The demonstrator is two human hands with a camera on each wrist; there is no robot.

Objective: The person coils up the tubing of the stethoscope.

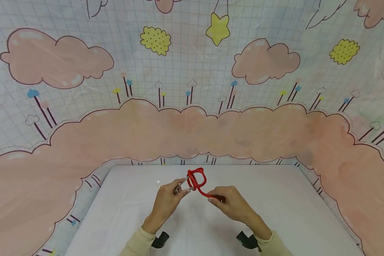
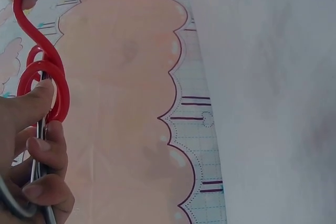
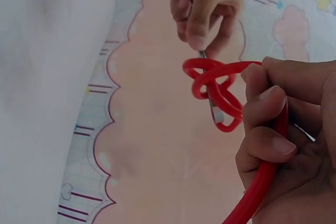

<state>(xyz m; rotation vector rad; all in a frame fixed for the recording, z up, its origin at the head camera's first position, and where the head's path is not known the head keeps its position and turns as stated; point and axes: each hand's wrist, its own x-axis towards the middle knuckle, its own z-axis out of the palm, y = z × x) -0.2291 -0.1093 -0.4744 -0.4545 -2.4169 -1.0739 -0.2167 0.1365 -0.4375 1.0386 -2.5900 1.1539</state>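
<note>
Red cord (image 1: pixel 196 185), wound in loops about the prongs of a metal tool (image 2: pixel 35 170), hangs between the 2 hands, over the far part of the white table (image 1: pixel 291 217). We see the hands apart: the left hand (image 1: pixel 168 199) grips the tool, while the right hand (image 1: pixel 232 203) has its fingers curled round the cord's free length. Whether the left thumb also touches the loops, we cannot tell.

We judge the cord light, pliant and hard to break; its smooth, glossy surface suggests some slip, and its loops look loose enough to slide along the metal. We expect the tool to be stiff and slick. We would hold the cord at its free length, close to the loops, and the tool by its shanks, behind the coil.

By count, we find 1 cord, 2 hands, 2 pale sleeves (image 1: pixel 138 244) and 2 black wrist pieces (image 1: pixel 160 240). We take the metal as 1 tool with 2 prongs, though the fingers hide where these join. On the backdrop (image 1: pixel 211 135) we count 1 yellow star (image 1: pixel 218 29).
</note>
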